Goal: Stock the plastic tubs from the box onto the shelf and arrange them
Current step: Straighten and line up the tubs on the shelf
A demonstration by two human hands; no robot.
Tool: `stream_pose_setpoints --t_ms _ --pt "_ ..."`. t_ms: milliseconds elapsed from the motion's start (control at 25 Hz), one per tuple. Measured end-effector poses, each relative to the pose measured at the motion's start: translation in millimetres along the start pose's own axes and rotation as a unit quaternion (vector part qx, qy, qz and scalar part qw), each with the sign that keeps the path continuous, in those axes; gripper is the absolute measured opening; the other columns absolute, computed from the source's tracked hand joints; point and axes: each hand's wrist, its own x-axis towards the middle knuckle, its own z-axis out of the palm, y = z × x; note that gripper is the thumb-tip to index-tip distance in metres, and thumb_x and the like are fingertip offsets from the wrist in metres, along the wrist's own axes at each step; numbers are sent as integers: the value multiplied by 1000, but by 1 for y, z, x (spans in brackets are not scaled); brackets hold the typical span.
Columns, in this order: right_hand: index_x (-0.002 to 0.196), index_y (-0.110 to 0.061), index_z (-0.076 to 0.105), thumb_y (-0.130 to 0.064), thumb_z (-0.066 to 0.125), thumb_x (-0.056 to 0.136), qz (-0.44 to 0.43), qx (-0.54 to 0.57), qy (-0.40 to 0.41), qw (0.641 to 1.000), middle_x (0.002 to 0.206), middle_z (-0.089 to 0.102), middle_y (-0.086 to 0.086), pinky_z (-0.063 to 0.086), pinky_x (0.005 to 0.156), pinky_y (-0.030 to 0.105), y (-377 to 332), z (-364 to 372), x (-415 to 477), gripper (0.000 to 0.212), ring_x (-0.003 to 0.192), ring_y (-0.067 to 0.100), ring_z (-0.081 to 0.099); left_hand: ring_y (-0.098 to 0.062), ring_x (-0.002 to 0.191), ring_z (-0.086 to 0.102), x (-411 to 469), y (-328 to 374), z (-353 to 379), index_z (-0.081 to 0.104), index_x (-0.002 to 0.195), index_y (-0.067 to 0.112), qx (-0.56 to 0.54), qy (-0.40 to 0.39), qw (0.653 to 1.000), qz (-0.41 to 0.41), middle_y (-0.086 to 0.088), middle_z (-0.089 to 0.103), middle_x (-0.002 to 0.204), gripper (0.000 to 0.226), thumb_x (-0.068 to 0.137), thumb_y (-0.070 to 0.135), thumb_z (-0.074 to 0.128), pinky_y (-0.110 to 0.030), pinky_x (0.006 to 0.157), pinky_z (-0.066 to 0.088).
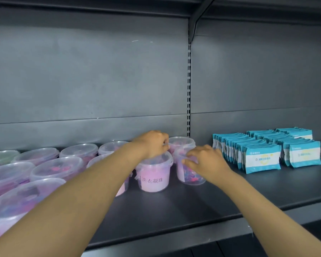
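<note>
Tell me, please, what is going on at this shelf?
A person is arranging plastic tubs on the shelf. The left hand grips the lid of the labelled tub, and the right hand holds the side of the end tub just to its right. Rows of lidded tubs already stand to the left, and blue packets sit further right. No box is in view.
</note>
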Motion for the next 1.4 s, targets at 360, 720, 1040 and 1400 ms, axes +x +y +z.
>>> stream_pose_setpoints --t_ms 360,720,1040,1400 --pt "111 -22 69 -49 61 83 -30 34 20 999 114 62 1 41 90 32 1 8 16 39 103 24 50 -26 127 46 101 -8 33 41 139 19 11 -173 982 76 -7 43 144 43 97 28 41 -35 108 35" --pt "96 -23 70 -30 67 81 -4 186 -13 982 90 53 -19 41 89 26 20 -4 -3 16 100 16 53 -26 115 50 119 -21 50 51 131 30 -46 -118 987 94 -9 47 113 39 93 39 50 -35 104 38" --pt "109 -24 61 -58 62 76 29 67 -1 997 90 39 -12 37 77 25 -5 -9 1 47 100 12 47 -20 135 38 121 -21 42 42 141 23 -42 -186 975 115 0 39 149 43 99 35 39 -32 113 28" --pt "96 -26 66 -29 74 78 8 243 -55 969 94 54 -15 38 81 8 21 -8 -3 20 94 5 55 -26 130 43 121 -11 47 42 139 22 1 -152 983 102 -7 44 144 43 100 37 34 -33 108 33"
